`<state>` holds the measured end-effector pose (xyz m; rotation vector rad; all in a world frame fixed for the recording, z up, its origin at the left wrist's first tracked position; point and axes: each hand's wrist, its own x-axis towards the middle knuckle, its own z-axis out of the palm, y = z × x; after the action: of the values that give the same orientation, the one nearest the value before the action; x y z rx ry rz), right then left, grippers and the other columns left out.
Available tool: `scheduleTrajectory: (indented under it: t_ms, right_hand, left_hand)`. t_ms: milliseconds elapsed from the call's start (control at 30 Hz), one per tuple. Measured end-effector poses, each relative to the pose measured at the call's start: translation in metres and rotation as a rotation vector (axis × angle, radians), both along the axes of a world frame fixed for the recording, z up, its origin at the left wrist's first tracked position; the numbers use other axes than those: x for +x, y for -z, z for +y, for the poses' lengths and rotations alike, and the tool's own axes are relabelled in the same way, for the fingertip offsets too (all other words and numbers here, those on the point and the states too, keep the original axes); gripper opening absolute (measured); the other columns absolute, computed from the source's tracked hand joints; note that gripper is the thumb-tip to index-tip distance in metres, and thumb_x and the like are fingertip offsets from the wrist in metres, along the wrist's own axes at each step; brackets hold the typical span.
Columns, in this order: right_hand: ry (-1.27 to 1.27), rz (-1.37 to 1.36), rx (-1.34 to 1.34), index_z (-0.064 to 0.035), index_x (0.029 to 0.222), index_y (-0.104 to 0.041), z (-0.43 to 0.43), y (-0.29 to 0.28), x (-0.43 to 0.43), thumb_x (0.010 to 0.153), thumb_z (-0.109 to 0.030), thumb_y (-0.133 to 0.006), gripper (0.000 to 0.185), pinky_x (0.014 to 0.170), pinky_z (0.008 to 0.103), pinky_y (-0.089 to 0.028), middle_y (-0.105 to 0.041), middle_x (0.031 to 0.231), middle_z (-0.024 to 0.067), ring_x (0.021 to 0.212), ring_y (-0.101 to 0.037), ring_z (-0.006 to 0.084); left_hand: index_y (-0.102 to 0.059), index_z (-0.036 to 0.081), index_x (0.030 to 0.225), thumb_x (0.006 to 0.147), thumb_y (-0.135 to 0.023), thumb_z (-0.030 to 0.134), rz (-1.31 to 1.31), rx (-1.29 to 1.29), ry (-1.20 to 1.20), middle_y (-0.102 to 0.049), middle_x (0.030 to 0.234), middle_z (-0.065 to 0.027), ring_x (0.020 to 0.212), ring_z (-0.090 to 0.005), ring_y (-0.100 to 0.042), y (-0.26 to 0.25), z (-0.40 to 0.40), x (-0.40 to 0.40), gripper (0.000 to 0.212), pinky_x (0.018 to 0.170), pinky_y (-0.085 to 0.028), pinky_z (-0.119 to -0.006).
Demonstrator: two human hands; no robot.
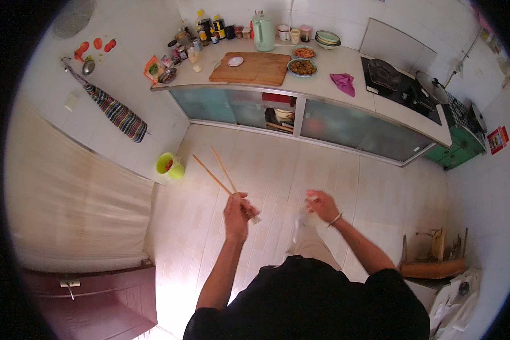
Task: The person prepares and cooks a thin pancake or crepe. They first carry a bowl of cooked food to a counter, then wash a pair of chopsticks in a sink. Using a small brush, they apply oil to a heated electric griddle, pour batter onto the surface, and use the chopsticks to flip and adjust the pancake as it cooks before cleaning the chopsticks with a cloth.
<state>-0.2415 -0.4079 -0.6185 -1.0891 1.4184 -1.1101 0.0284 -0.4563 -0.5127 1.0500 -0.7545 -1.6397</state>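
My left hand (239,214) is closed around a pair of wooden chopsticks (212,174), whose tips spread apart above the floor; a small pale item shows below the fingers, too blurred to name. My right hand (321,205) is held over the floor with fingers slightly bent and apart, and nothing is seen in it. Beyond both hands, on the counter, a wooden cutting board (255,73) bears a small white dish (235,61). Two plates of cooked food, one of orange shreds (304,52) and one of brown pieces (302,67), stand at the board's right end.
A gas hob (401,100) with pans is at the counter's right, near a purple cloth (343,84). A green kettle (263,34) and seasoning bottles (204,27) line the wall. A yellow-green bin (175,170) stands left; a dark red door (110,297) is at lower left.
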Motion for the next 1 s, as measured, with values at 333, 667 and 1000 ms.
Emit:
scheduleTrajectory:
  t_ms: [333,667,1000]
  right_hand:
    - [0.315,1.201,0.085,-0.0074,0.127,-0.048,-0.375,0.059,-0.285,0.083,-0.036,-0.058,0.053,0.097,0.0426,-0.038,-0.045,0.129,0.0206,0.116,-0.046,0.036]
    - [0.548,1.158,0.499,-0.0097,0.143,-0.014,-0.565,0.1,-0.388,0.081,-0.045,-0.057,0.084,0.103,0.0417,-0.032,-0.03,0.14,0.0237,0.128,-0.028,0.0433]
    - [0.324,1.159,0.398,-0.0059,0.095,-0.061,-0.544,0.132,-0.32,0.084,-0.031,-0.057,0.028,0.064,0.0404,-0.049,-0.062,0.099,0.0162,0.082,-0.061,0.0296]
  left_hand:
    - [-0.055,0.002,0.098,0.096,-0.046,0.025,-0.201,0.068,0.118,-0.037,0.053,0.0031,0.039,-0.0048,-0.029,0.043,-0.245,0.013,0.024,0.037,-0.025,-0.021]
    - [-0.055,0.0,0.091,0.097,-0.042,0.029,-0.214,0.342,0.114,-0.038,0.051,0.0016,0.038,-0.0061,-0.027,0.086,-0.392,0.038,0.032,0.038,-0.023,-0.023]
    - [-0.057,0.001,0.094,0.096,-0.043,0.022,-0.19,0.446,0.029,-0.038,0.051,0.0029,0.042,-0.0054,-0.031,0.095,-0.427,0.039,0.026,0.04,-0.027,-0.021]
